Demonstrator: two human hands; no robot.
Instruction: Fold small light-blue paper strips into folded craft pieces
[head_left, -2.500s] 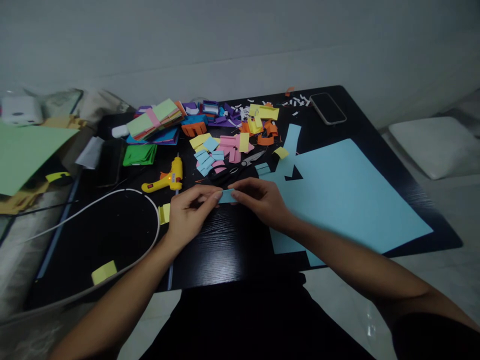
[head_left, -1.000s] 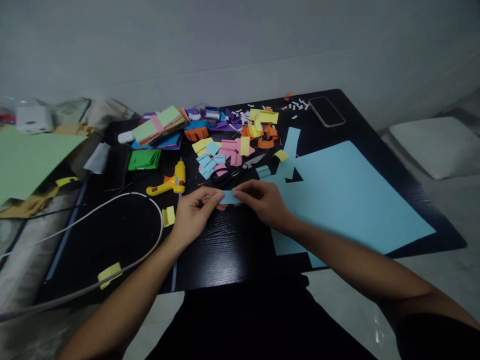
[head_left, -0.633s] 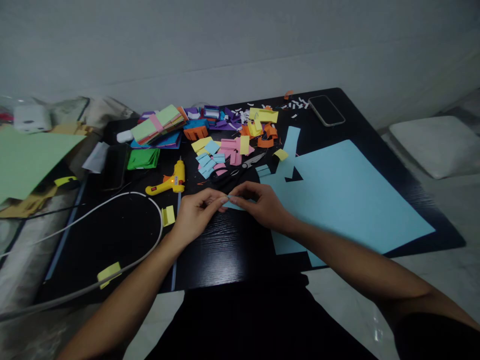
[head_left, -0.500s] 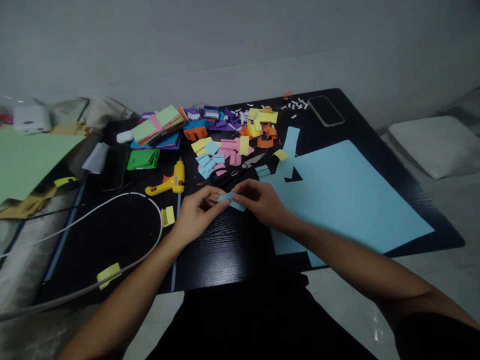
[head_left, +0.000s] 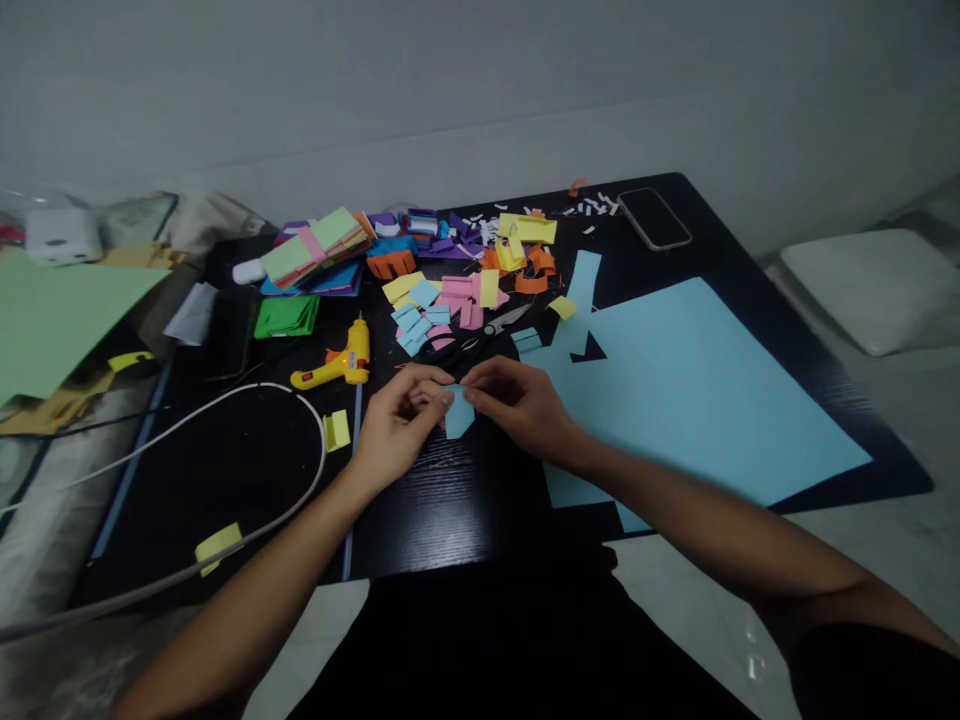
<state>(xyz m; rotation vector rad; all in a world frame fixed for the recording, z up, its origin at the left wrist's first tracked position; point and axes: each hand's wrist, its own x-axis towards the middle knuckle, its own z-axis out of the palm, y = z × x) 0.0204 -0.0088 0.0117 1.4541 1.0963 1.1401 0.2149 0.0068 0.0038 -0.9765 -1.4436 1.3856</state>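
Observation:
Both of my hands meet over the middle of the black table (head_left: 465, 500). My left hand (head_left: 397, 425) and my right hand (head_left: 521, 405) pinch a small light-blue paper piece (head_left: 458, 415) between their fingertips; the piece hangs folded, pointing down. A large light-blue sheet (head_left: 690, 390) with a notch cut out lies just right of my right hand. Black-handled scissors (head_left: 480, 335) lie right behind my hands.
A yellow glue gun (head_left: 337, 365) lies left of the hands, its white cable (head_left: 225, 400) looping over the table's left part. Heaps of coloured paper pieces (head_left: 450, 290), stacked cards (head_left: 315, 245) and a phone (head_left: 654, 218) fill the back. A green sheet (head_left: 52, 310) lies far left.
The blue strip was held flat and stretched between both hands; it is now folded over and hangs down between the fingertips. The hands stayed in place.

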